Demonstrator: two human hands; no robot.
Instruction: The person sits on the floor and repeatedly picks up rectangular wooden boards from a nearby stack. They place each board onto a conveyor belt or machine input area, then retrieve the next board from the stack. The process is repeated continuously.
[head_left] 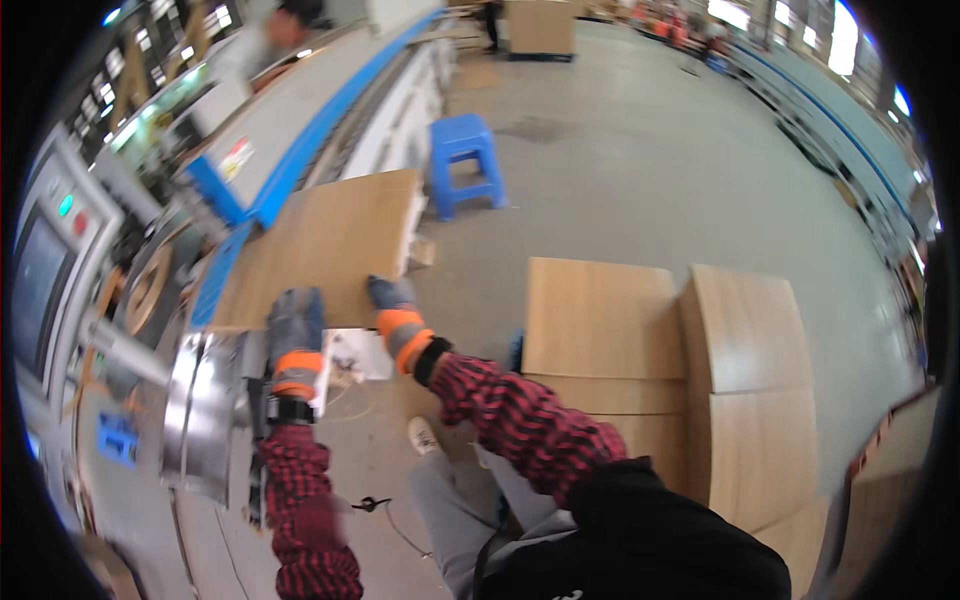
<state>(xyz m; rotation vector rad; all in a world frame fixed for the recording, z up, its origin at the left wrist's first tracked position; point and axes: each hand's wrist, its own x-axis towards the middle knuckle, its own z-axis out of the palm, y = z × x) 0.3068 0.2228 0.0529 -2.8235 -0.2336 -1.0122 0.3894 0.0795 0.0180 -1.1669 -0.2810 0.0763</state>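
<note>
Wooden panel [325, 245] lying flat on the machine bed [255, 140], ahead of both gloved hands. Left hand [296, 325] and right hand [392, 297] each grip its near edge.

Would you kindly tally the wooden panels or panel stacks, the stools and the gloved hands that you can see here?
Wooden panels or stacks: 3, the panel under the hands, the left stack, the right stack
Blue stools: 1
Gloved hands: 2, left hand, right hand
Total: 6
</note>
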